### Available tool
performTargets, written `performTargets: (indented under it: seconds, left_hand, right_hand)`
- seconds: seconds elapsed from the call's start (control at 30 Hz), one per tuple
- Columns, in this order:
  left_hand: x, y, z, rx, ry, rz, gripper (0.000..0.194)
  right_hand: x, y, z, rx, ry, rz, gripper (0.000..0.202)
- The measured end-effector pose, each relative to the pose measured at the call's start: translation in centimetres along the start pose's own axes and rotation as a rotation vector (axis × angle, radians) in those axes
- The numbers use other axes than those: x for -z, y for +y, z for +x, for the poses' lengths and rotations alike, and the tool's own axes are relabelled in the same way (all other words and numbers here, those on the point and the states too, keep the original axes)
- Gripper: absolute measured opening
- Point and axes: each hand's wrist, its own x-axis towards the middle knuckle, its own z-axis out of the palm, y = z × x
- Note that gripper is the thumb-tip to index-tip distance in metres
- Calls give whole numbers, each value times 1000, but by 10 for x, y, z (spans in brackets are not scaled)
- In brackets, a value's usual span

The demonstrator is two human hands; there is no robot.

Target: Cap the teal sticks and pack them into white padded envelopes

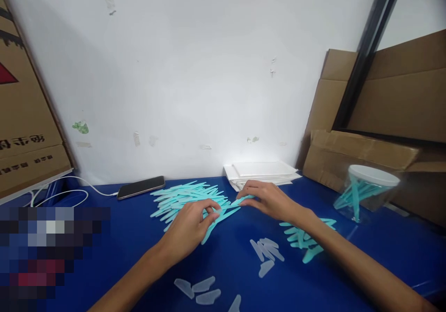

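Observation:
A heap of slim teal eyebrow razors (pixel 188 196) lies on the blue table. At the heap's right edge, my right hand (pixel 266 198) pinches one teal eyebrow razor (pixel 246 198) between thumb and fingers. My left hand (pixel 191 224) is closed over the near right side of the heap, its thumb and fingertips drawn together. Teal razors lie against those fingertips, and I cannot make out which piece they grip, if any. A smaller group of teal razors (pixel 301 237) is partly hidden under my right forearm. Several translucent blade covers (pixel 266 249) lie nearer me.
More translucent covers (pixel 207 297) are at the table's front. A clear jar (pixel 362 193) with a white lid holds teal razors at right. White flat sheets (pixel 261 170) and a cabled phone (pixel 141 187) lie by the wall. Cardboard boxes (pixel 31 98) flank the table (pixel 139 237).

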Motion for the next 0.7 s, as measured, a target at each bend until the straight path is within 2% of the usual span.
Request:
performTargets:
  seconds: [0.1,0.23,0.4,0.7]
  left_hand:
    - [-2,-5,1,-23,32,-3,31]
    - [-7,-5,1,-33,-5,-64,31]
    - [-12,-1,0,-37,-9,-97,29]
    - [-12,-1,-2,-63,-5,-52,34]
  right_hand:
    - [-10,-9,1,64,7,3,26]
    - [-17,-14,0,112,57,-19,28]
    - [-20,-19,-1,123,65,-27,27]
    - [-20,-18,-2,94,88,-33,27]
